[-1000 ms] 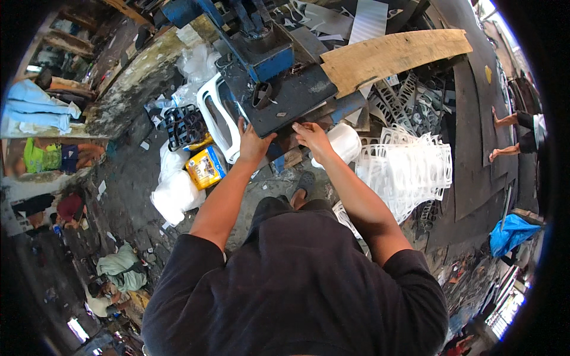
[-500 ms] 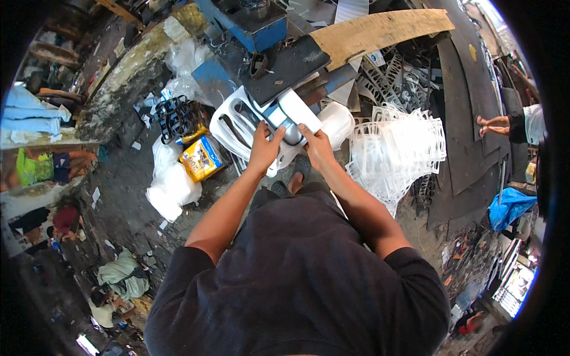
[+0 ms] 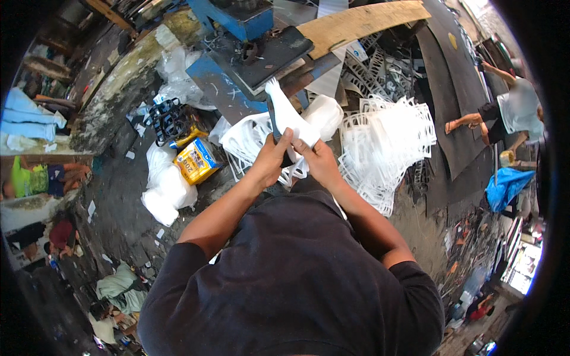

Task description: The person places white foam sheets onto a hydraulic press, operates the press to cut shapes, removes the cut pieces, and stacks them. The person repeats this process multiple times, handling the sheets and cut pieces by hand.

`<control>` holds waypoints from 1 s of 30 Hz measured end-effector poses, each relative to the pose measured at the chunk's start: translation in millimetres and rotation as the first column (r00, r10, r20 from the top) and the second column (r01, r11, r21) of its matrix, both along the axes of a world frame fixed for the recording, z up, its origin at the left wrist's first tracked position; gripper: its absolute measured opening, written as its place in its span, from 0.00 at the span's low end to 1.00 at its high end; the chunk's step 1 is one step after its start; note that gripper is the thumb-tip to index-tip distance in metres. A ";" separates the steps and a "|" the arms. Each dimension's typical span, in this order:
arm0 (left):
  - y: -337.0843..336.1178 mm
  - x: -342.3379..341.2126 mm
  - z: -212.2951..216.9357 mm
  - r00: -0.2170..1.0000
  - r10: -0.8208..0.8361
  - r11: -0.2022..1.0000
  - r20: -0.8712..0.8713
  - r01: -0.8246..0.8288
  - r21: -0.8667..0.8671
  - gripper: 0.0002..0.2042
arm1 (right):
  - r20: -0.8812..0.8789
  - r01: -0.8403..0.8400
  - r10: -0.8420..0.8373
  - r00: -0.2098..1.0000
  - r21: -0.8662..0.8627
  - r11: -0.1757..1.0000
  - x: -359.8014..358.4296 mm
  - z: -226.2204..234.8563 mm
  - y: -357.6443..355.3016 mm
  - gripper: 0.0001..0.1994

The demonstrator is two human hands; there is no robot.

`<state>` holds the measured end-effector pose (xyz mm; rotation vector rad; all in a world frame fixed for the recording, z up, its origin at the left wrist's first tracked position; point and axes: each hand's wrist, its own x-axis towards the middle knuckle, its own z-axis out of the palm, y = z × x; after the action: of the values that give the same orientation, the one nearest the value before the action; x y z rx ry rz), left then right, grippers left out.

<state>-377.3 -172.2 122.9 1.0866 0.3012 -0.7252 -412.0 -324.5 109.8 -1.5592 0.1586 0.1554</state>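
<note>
Both hands are close together in front of my body, gripping a long white piece of smooth sheet material (image 3: 290, 113). Its narrow end points up and away from me, and a dark edge or band runs along its left side. My left hand (image 3: 272, 159) is closed on the lower left of the piece, thumb on top. At its lower right, my right hand (image 3: 320, 162) pinches it with thumb and fingers. White sheets with cut-out openings (image 3: 244, 137) lie just left of and beneath my hands. A white rounded bundle (image 3: 325, 116) sits beyond the right hand.
Ahead stands a blue metal machine (image 3: 240, 21) with a black plate (image 3: 261, 59). A wooden board (image 3: 365, 22) lies beside it. To the right is a heap of white cut-out sheets (image 3: 389, 139); to the left, a yellow package (image 3: 198, 161) and white bag (image 3: 166, 190). Another person (image 3: 516, 110) is at far right.
My hands have drawn the white piece back toward my body and tilted it up, away from the black plate. The person at far right has come further into view.
</note>
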 end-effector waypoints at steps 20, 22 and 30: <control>-14.3 6.8 36.1 0.958 -0.269 0.841 0.101 0.285 -0.461 0.42 | 0.178 0.586 -0.630 0.756 0.246 0.772 45.9 80.7 -272.1 0.18; -25.2 9.2 42.9 0.941 -0.325 0.835 0.096 0.334 -0.437 0.44 | 0.207 0.629 -0.663 0.719 0.212 0.748 62.4 82.0 -304.6 0.17; -79.4 13.9 59.6 0.924 -0.375 0.864 0.074 0.377 -0.332 0.44 | 0.240 0.877 -0.904 0.355 0.250 0.411 130.4 76.1 -461.7 0.17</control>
<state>-363.4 -251.5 182.6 0.8196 -0.0523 -1.0795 -281.6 -786.2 185.9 -1.1837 0.7124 -1.0018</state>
